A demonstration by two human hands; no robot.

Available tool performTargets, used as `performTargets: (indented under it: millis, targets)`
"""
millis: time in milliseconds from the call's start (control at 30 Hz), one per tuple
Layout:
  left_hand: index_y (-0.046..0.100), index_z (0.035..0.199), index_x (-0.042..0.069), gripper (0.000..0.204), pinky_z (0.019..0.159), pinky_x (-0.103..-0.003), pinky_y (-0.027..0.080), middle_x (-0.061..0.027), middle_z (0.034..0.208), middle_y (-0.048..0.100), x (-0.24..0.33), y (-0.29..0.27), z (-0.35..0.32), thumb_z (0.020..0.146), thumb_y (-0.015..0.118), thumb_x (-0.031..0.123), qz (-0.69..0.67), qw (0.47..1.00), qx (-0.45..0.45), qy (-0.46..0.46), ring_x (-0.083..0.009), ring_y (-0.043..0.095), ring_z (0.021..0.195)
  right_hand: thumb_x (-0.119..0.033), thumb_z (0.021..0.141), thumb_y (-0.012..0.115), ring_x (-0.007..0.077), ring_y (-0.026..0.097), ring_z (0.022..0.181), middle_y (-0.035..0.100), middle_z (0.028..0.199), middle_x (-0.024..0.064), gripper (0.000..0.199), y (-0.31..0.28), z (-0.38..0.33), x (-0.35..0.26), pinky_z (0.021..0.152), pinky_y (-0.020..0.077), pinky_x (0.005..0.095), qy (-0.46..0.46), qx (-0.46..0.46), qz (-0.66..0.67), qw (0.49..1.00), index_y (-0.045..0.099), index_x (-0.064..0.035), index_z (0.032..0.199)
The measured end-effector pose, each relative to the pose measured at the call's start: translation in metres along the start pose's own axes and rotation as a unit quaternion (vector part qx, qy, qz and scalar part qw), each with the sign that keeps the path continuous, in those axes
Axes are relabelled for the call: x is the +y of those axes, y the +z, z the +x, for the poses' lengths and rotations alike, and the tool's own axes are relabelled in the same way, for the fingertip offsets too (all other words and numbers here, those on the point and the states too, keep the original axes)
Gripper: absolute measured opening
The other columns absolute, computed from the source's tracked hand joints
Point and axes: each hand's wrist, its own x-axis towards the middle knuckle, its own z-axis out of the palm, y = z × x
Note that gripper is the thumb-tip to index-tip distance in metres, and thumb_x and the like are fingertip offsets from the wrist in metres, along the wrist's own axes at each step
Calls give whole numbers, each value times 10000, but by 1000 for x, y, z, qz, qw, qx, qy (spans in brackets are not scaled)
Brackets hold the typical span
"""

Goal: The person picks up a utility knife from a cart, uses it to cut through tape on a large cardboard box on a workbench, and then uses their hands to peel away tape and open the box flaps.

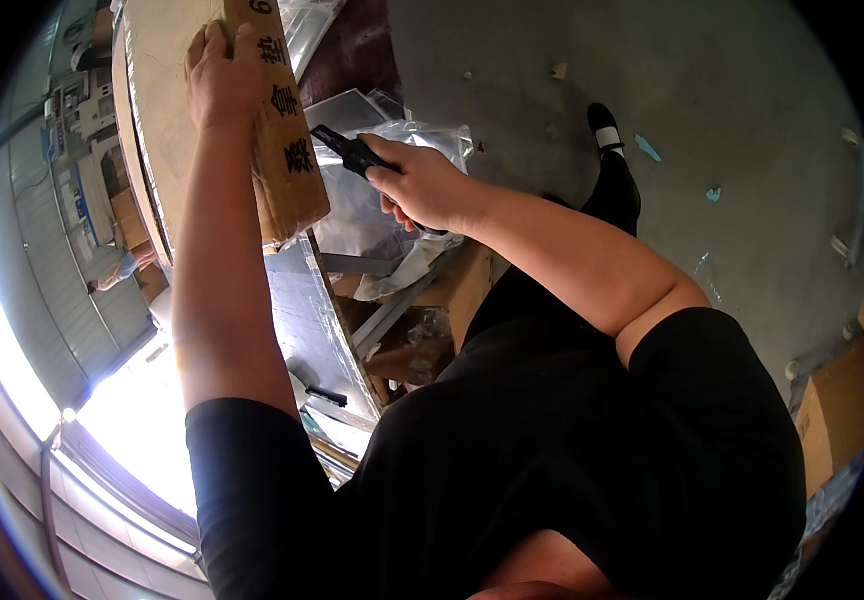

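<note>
My left hand (220,75) lies flat on the upper edge of a large brown cardboard box (287,150) printed with dark characters, at the top left. My right hand (422,185) is closed around a black handheld tool (350,150), shaped like a cutter or scanner; its tip points toward the box's side. Just behind that hand lies clear plastic wrap (407,135). Both arms, in short black sleeves, come in from the lower edge.
Below the box a grey metal surface (302,320) carries metal strips and cardboard scraps (422,340). Grey concrete floor (732,90) with bits of litter fills the right. Another cardboard box (837,410) stands at the right edge. A bright window glares at lower left.
</note>
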Motion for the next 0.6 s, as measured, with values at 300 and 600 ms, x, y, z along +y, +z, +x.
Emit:
performTargets:
  millis: [300, 600]
  targets:
    - [516, 1451, 64, 731, 1142, -393, 363, -107, 1547, 424, -12, 6, 5, 937, 545, 583, -14, 999, 19, 27, -308, 433, 1400, -165, 1052, 473, 96, 546, 554, 581, 749, 49, 481, 1, 7, -8, 519, 509, 286, 3, -16, -52, 999, 412, -162, 1530]
    - [522, 1448, 90, 718, 1128, -405, 378, -93, 1545, 430, -5, 9, 1, 935, 535, 592, 24, 999, 17, 19, -305, 445, 1390, -173, 1052, 486, 105, 543, 537, 585, 755, 63, 508, -9, -9, -7, 496, 487, 280, 50, -70, -78, 993, 383, -155, 1549]
